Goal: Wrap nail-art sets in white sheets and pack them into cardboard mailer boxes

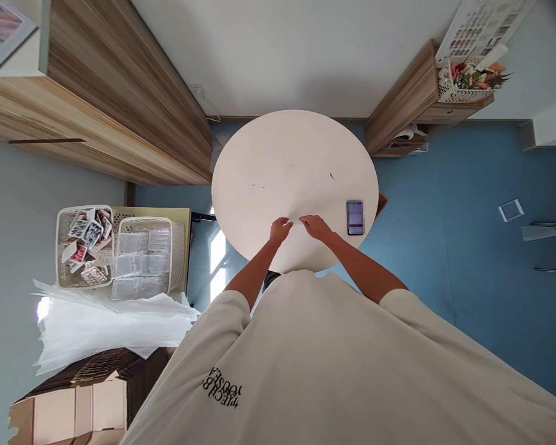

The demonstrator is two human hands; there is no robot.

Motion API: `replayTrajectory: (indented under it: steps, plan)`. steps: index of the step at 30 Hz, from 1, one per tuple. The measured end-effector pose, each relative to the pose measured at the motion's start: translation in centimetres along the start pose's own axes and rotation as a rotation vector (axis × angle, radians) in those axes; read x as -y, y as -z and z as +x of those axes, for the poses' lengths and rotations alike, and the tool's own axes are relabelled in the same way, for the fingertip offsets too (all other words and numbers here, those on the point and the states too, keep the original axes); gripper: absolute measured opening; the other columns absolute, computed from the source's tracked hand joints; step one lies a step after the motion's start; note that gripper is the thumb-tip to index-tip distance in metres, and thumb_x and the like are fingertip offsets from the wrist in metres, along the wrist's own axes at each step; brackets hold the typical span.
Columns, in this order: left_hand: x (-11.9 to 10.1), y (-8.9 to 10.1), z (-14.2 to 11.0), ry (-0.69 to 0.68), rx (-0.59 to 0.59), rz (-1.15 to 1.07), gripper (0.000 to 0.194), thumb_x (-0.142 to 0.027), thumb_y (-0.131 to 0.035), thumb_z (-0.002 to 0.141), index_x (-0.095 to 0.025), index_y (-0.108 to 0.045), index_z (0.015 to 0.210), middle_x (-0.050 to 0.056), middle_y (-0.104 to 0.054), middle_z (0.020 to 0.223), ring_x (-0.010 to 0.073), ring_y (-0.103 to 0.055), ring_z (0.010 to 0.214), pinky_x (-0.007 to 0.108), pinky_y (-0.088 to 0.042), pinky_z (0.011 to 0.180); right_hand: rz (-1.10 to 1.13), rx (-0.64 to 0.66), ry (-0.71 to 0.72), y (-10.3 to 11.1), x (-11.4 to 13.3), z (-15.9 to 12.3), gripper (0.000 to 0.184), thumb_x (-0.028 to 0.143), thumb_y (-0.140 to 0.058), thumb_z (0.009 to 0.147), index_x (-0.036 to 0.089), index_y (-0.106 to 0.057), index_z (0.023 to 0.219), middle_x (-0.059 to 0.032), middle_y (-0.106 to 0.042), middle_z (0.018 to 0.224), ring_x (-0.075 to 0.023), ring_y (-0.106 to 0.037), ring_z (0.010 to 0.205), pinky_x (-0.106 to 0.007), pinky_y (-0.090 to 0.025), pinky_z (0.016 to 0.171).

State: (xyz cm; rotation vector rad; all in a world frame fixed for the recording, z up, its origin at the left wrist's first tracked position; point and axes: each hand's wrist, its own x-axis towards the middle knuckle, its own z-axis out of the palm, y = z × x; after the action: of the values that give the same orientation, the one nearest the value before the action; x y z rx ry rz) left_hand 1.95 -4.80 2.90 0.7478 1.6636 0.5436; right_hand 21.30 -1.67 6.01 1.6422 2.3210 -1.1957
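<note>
Over the near part of a round, pale table [291,148], both my hands are close together. A small, thin, whitish strip [296,222] spans the short gap between my fingertips; its exact kind is too small to make out. My left hand [280,230] is closed, pinching the strip's left end. On the opposite end, the fingers of my right hand [315,227] are closed in a similar pinch. To the right of my right hand, a phone [354,217] lies on the table with its screen lit.
At left stand a white basket of small packs [86,247] and a basket of clear plastic boxes [143,256]. White sheets [111,324] and cardboard boxes [78,405] are below them. Wooden cabinets [134,80] flank the table; one bears a flower basket [467,86].
</note>
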Motion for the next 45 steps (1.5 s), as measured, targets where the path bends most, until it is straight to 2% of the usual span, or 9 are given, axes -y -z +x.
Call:
replayTrajectory:
  steps: [9, 12, 15, 19, 24, 28, 33, 40, 45]
  plan:
    - [1.5, -0.4, 1.9, 0.048, 0.009, -0.186, 0.036, -0.023, -0.087, 0.077, -0.017, -0.075, 0.110, 0.016, -0.075, 0.126, 0.0274, -0.072, 0.119, 0.041, -0.057, 0.099, -0.124, 0.041, 0.007, -1.1, -0.6, 0.5, 0.045, 0.011, -0.041, 0.106, 0.018, -0.066, 0.143, -0.0158, -0.073, 0.130, -0.0282, -0.069, 0.112, -0.038, -0.051, 0.094]
    - [1.4, -0.6, 1.8, 0.079, -0.003, -0.209, 0.036, -0.018, -0.086, 0.075, -0.017, -0.074, 0.110, 0.017, -0.074, 0.127, 0.0267, -0.072, 0.119, 0.039, -0.058, 0.098, -0.168, 0.033, 0.014, -1.5, -0.4, 0.2, 0.050, 0.006, -0.041, 0.102, 0.016, -0.063, 0.147, -0.0181, -0.071, 0.131, -0.0304, -0.068, 0.113, -0.041, -0.051, 0.096]
    - [1.4, -0.7, 1.3, 0.080, -0.014, -0.212, 0.048, -0.011, -0.083, 0.074, -0.017, -0.070, 0.120, 0.018, -0.071, 0.135, 0.0251, -0.072, 0.117, 0.037, -0.058, 0.096, -0.166, 0.003, 0.008, -1.7, -0.3, 0.1, 0.049, 0.006, -0.042, 0.100, 0.015, -0.064, 0.143, -0.0197, -0.071, 0.128, -0.0318, -0.066, 0.112, -0.043, -0.050, 0.098]
    - [1.9, -0.3, 0.2, 0.017, 0.013, -0.190, 0.069, -0.010, -0.079, 0.076, -0.019, -0.058, 0.141, 0.018, -0.066, 0.144, 0.0221, -0.071, 0.116, 0.034, -0.059, 0.091, -0.045, -0.070, -0.059, -1.6, -0.5, 0.6, 0.040, 0.012, -0.042, 0.103, 0.017, -0.067, 0.134, -0.0165, -0.072, 0.120, -0.0286, -0.066, 0.104, -0.040, -0.052, 0.091]
    - [2.7, 0.2, -0.9, -0.038, 0.018, 0.060, 0.078, -0.010, -0.073, 0.076, -0.024, -0.052, 0.149, 0.013, -0.069, 0.139, 0.0248, -0.067, 0.122, 0.033, -0.059, 0.084, 0.236, -0.227, -0.154, -1.9, -1.0, 1.8, 0.040, 0.029, -0.034, 0.110, 0.021, -0.067, 0.131, -0.0128, -0.072, 0.122, -0.0266, -0.065, 0.109, -0.041, -0.052, 0.096]
    - [2.8, 0.0, -1.5, -0.042, 0.018, 0.134, 0.073, -0.009, -0.067, 0.080, -0.024, -0.052, 0.149, 0.013, -0.069, 0.140, 0.0242, -0.068, 0.120, 0.034, -0.059, 0.085, 0.441, -0.233, -0.249, -2.3, -1.3, 2.4, 0.047, 0.040, -0.036, 0.109, 0.021, -0.060, 0.145, -0.0139, -0.071, 0.130, -0.0272, -0.066, 0.114, -0.044, -0.053, 0.100]
    - [3.0, -0.1, -1.6, -0.023, 0.028, 0.162, 0.064, -0.011, -0.064, 0.086, -0.023, -0.054, 0.148, 0.013, -0.069, 0.140, 0.0226, -0.070, 0.117, 0.034, -0.057, 0.092, 0.537, -0.190, -0.290, -2.5, -1.5, 2.4, 0.057, 0.044, -0.039, 0.107, 0.021, -0.047, 0.159, -0.0142, -0.065, 0.142, -0.0272, -0.063, 0.125, -0.047, -0.049, 0.111]
    - [3.1, 0.2, -1.6, -0.029, 0.021, 0.147, 0.053, -0.014, -0.065, 0.087, -0.022, -0.060, 0.140, 0.014, -0.069, 0.142, 0.0250, -0.067, 0.126, 0.037, -0.055, 0.099, 0.584, -0.152, -0.274, -2.6, -2.1, 1.9, 0.060, 0.046, -0.038, 0.106, 0.025, -0.044, 0.162, -0.0110, -0.068, 0.138, -0.0259, -0.064, 0.125, -0.046, -0.051, 0.109]
    - [2.3, 1.5, -2.5, -0.061, -0.026, 0.127, 0.048, -0.014, -0.066, 0.086, -0.022, -0.065, 0.133, 0.014, -0.070, 0.140, 0.0272, -0.066, 0.126, 0.041, -0.054, 0.104, 0.547, -0.189, -0.247, -2.0, -1.9, 1.6, 0.052, 0.042, -0.038, 0.106, 0.023, -0.056, 0.151, -0.0131, -0.069, 0.137, -0.0252, -0.067, 0.117, -0.043, -0.055, 0.100]
